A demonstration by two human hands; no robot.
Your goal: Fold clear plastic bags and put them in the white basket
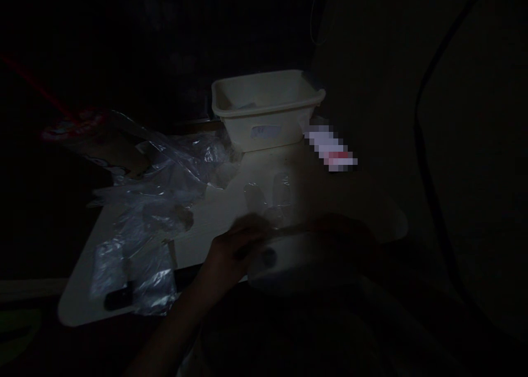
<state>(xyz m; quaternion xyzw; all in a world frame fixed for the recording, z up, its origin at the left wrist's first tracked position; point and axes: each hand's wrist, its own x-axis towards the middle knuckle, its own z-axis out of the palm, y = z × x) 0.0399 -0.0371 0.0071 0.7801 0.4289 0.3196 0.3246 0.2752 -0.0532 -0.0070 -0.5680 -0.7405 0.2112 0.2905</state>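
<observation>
The scene is very dark and blurred around my hands. My left hand is closed at the left end of a pale, translucent packet, which looks like plastic and has a dark round spot near its left side. My right hand, deep in shadow, appears closed on the packet's upper right edge; its fingers barely show. Just beyond the hands, two small clear plastic bags lie flat on the white table.
A cream plastic bin with a label stands at the table's far edge. Crumpled clear plastic bags cover the left side, near a drink cup with a red straw. A blurred-out white and red item lies right of the bin.
</observation>
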